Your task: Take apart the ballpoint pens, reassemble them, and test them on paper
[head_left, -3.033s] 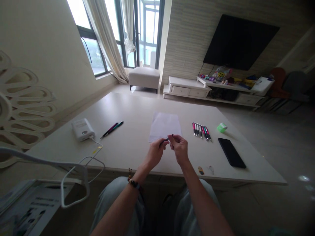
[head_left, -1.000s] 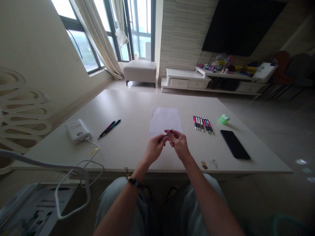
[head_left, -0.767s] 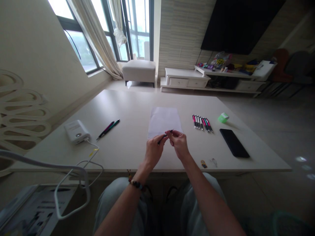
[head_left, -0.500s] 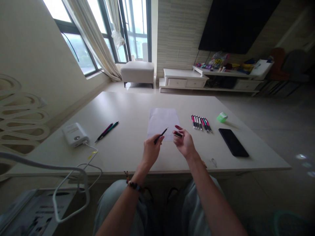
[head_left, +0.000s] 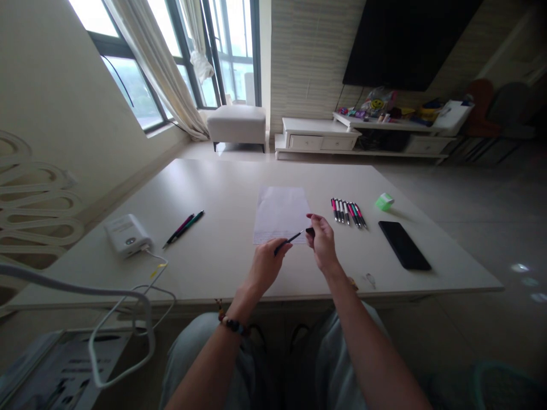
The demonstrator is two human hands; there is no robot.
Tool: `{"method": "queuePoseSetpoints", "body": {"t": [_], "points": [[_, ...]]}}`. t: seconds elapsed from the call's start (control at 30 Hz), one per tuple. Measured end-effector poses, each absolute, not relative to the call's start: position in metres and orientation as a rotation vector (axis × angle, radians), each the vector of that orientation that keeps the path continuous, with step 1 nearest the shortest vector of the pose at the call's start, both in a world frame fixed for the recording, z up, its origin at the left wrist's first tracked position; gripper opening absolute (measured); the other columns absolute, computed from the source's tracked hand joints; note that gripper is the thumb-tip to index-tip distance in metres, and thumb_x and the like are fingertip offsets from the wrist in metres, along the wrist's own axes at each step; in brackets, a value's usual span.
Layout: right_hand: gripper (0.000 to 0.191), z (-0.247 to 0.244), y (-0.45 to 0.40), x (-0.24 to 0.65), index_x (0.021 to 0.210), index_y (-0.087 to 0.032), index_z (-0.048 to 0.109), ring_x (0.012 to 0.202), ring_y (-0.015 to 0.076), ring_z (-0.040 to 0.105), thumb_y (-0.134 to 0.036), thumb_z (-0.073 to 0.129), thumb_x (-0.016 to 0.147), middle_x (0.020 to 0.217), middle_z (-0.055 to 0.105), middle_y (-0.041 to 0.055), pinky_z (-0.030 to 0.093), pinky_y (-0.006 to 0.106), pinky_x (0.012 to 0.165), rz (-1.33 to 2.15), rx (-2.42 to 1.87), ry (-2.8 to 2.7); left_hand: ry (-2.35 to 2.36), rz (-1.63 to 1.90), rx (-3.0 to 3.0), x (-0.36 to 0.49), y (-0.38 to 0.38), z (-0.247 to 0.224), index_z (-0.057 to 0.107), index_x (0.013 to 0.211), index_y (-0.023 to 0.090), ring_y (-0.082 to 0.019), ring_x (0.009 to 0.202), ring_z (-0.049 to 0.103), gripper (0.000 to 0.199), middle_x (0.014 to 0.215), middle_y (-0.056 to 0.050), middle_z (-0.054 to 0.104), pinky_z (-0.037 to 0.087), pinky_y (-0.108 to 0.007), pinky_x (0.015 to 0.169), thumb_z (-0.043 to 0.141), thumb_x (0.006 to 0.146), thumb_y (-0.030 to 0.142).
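My left hand [head_left: 265, 265] is closed round a slim black pen [head_left: 289, 242], its thin tip slanting up to the right. In the fingers of my right hand [head_left: 323, 244] is a short black pen cap [head_left: 310, 232], partly hidden by them. The pen's tip is close to the cap; whether they touch I cannot tell. Both hands are above the near part of a white sheet of paper [head_left: 282, 208], which has faint lines along its near edge. Right of the paper lies a row of several pens [head_left: 347, 213] with pink, white and green barrels.
On the white table [head_left: 226, 179], two pens [head_left: 183, 229] lie at left beside a white power bank [head_left: 127, 234] with a cable [head_left: 159, 259]. A black phone [head_left: 404, 245] and a green-and-white small box [head_left: 384, 201] are at right. A small clear item [head_left: 370, 279] lies near the front edge.
My left hand has turned and moved slightly right, bringing the pen's tip up to the cap. My right hand's fingers have closed in more round the cap.
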State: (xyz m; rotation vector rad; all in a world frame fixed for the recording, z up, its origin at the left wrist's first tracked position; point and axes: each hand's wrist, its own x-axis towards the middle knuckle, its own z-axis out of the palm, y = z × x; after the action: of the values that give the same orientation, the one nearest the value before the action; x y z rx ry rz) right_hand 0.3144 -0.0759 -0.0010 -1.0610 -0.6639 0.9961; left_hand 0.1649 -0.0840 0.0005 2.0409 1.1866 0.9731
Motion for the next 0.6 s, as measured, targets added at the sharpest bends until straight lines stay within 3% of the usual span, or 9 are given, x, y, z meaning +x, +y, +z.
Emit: {"method": "queuePoseSetpoints", "body": {"t": [0.2, 0.4, 0.6], "points": [[0.039, 0.001, -0.078, 0.311, 0.096, -0.021, 0.06, 0.052, 0.0063, 0.042, -0.055, 0.057, 0.076, 0.063, 0.042, -0.0054, 0.039, 0.014, 0.045, 0.882, -1.176, -0.797, 1.176, 0.955, 2.078, 0.165, -0.084, 0.0, 0.068, 0.083, 0.018, -0.013, 0.064, 0.055, 0.023, 0.069, -0.002, 0.065, 0.039, -0.023, 0.063, 0.05, 0.087, 0.032], [0.036, -0.002, -0.082, 0.308, 0.104, -0.02, 0.059, 0.044, 0.0074, 0.035, -0.048, 0.054, 0.082, 0.051, 0.038, -0.0075, 0.032, 0.017, 0.042, 0.841, -1.17, -1.036, 1.151, 0.926, 2.109, 0.165, -0.083, -0.003, 0.068, 0.086, 0.019, -0.014, 0.066, 0.057, 0.022, 0.07, -0.003, 0.066, 0.04, -0.024, 0.064, 0.05, 0.088, 0.032], [0.056, 0.0, -0.089, 0.293, 0.127, -0.021, 0.047, 0.044, 0.0105, 0.042, -0.04, 0.062, 0.077, 0.05, 0.048, -0.0072, 0.034, 0.021, 0.045, 0.861, -1.141, -1.083, 1.171, 0.991, 2.041, 0.166, -0.086, -0.006, 0.059, 0.108, 0.02, -0.014, 0.066, 0.061, 0.024, 0.072, -0.001, 0.067, 0.042, -0.024, 0.065, 0.052, 0.087, 0.03]]}}
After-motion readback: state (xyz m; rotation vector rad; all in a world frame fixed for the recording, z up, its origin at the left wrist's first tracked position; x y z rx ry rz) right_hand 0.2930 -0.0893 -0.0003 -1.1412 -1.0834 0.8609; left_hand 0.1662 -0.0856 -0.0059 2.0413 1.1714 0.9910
